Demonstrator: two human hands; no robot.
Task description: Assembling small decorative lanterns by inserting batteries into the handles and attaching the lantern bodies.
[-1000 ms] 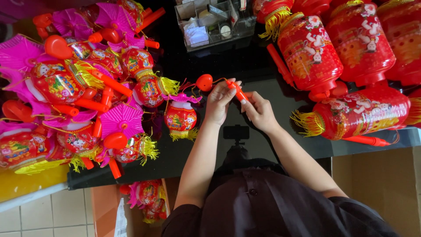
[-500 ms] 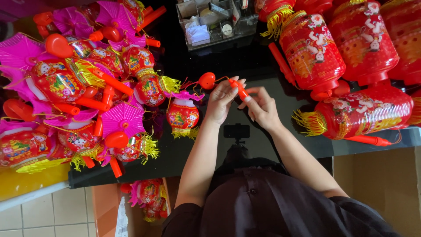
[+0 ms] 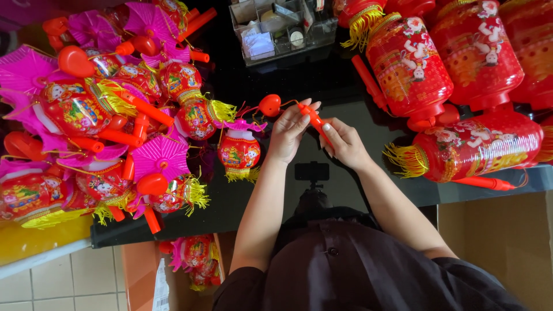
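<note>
Overhead, both hands (image 3: 314,135) work above a glossy black table (image 3: 345,184) over tiled floor (image 3: 69,276).

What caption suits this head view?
Both hands, left hand and right hand, hold an orange lantern handle over a black table.

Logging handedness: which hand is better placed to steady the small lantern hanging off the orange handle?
Left, probably. The left hand grips the orange handle on the side nearest the small lantern; the right hand holds the handle's far end, across from it.
</note>
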